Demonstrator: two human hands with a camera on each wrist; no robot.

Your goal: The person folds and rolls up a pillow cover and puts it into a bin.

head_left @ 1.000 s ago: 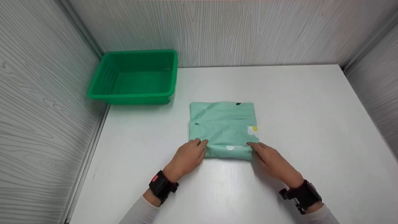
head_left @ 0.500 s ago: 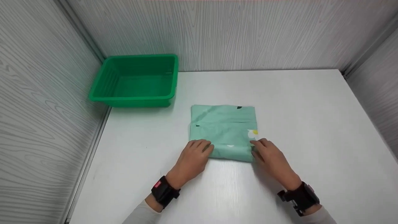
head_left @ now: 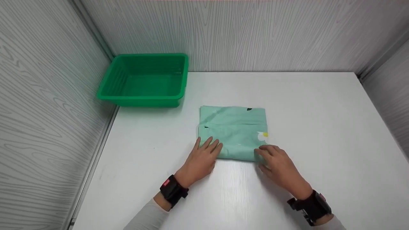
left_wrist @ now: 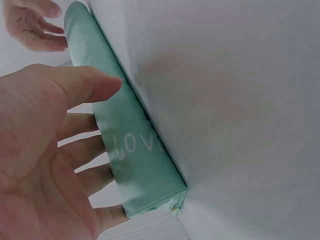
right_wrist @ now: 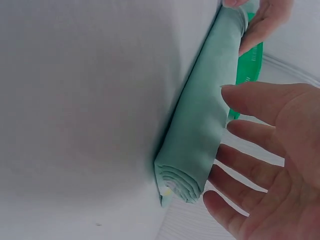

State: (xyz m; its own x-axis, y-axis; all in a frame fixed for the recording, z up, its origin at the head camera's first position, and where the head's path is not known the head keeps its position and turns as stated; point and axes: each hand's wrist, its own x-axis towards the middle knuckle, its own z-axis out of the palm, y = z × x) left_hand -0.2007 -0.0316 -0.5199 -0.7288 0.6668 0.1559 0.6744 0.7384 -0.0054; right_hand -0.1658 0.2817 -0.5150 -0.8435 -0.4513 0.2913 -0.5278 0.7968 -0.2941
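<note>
My left hand (head_left: 198, 162) is spread out, gripping nothing, fingers on the near left corner of the green cloth (head_left: 233, 134). The cloth lies ahead on the table (head_left: 319, 127), its fat roll running sideways between my hands. My right hand (head_left: 282, 166), fingers loose, is just as near, at the roll's right end.
</note>
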